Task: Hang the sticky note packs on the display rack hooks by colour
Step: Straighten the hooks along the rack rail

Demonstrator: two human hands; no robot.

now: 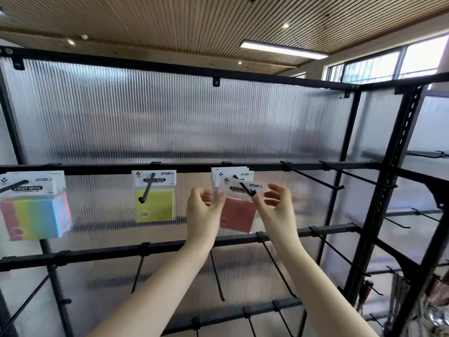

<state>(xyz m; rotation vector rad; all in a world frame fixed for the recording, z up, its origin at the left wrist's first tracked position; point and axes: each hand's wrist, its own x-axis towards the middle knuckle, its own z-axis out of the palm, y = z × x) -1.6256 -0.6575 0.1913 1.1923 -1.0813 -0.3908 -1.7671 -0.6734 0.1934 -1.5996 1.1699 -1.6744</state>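
Observation:
A red sticky note pack (239, 212) hangs tilted on the tip of a black hook (245, 188) on the top rail of the display rack (184, 167). My left hand (204, 205) pinches the pack's left header edge. My right hand (274, 200) touches the hook's tip with a finger, the other fingers loosely curled. More white headers sit behind on that same hook. A yellow pack (155, 205) hangs on the hook to the left. Multicolour packs (34, 210) hang at the far left.
Bare hooks (313, 176) stick out to the right on the top rail. Lower rails (121, 251) carry more bare hooks (279, 266). A ribbed translucent panel (170, 117) backs the rack. A black upright (386, 190) stands at the right.

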